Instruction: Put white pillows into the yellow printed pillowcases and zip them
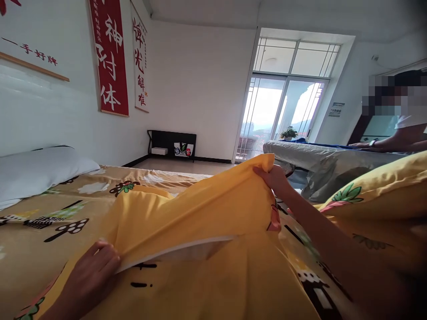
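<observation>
A yellow pillowcase (200,200) is stretched between my two hands above the bed. My left hand (90,273) is closed on its near left edge, next to a long slit opening (187,251) with a white edge. Something pale shows inside the slit. My right hand (271,180) pinches the far right corner and holds it raised, so the cloth slopes down toward the left. Part of a printed figure shows at the cloth's right side. Beneath it lies a yellow patterned bedsheet (70,226) with mushroom and house prints.
A white pillow (43,173) lies at the left by the wall. At the right is a plump yellow printed pillow (376,191). Beyond, a person (410,120) leans over a covered table (300,155). A low black shelf (171,142) stands against the back wall.
</observation>
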